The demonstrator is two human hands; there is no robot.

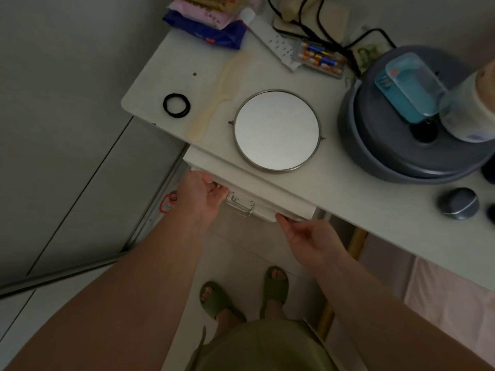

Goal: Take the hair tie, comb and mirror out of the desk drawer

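Both hands grip the drawer front: the left hand curls over its left corner, and the right hand pinches its right corner — fingers closed on the panel. The hair tie, comb and mirror lie on the white desk top, beyond the hands — hair tie far left, mirror nearest the drawer. The room is dim; the floor is pale tile.

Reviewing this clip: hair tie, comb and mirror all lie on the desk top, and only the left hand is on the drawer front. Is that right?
Not quite. The head view shows both hands on the drawer front: left hand near its left end, right hand at its right corner. The hair tie, comb and mirror do lie on the desk top.
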